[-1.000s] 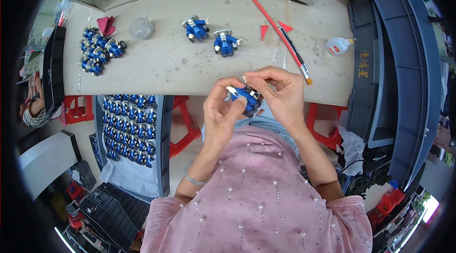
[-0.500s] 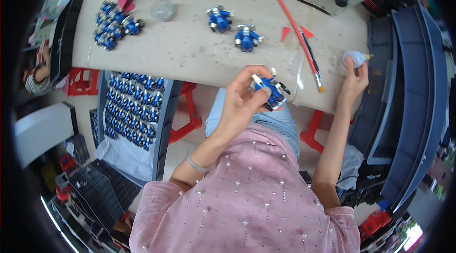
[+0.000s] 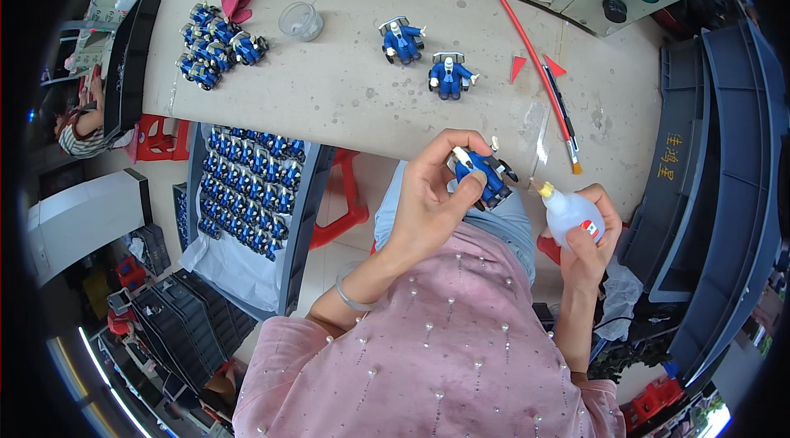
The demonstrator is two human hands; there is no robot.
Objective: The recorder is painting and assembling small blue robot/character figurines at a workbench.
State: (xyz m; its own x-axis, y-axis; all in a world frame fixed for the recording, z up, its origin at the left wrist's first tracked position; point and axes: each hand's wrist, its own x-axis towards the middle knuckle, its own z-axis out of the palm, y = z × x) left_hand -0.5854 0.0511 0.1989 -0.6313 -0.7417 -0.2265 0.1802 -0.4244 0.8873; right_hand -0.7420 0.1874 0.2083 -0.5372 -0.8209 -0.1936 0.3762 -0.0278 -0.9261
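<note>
My left hand [image 3: 440, 191] grips a small blue figurine [image 3: 484, 179] with white and black parts, thumb across its body, over my lap at the table's near edge. In my right hand [image 3: 594, 245] is a translucent squeeze bottle [image 3: 573, 214] with a yellow nozzle, fingers wrapped around its body. The nozzle points up and left toward the figurine, a short gap apart from it. On the table beyond stand two similar figurines, one [image 3: 401, 41] farther left and one [image 3: 450, 76] nearer.
A cluster of blue figurines [image 3: 216, 50], a pink cloth [image 3: 235, 4] and a clear cup [image 3: 300, 22] occupy the table's left. At right lie a red stick [image 3: 527, 50], a brush [image 3: 576, 160] and red triangles [image 3: 517, 69]. A figurine-filled tray [image 3: 294, 261] stands left; blue-grey crates [image 3: 691, 183] stand right.
My right hand has lifted the squeeze bottle off the table's right side and brought it left and nearer, with its nozzle now facing the figurine. My left hand keeps its hold.
</note>
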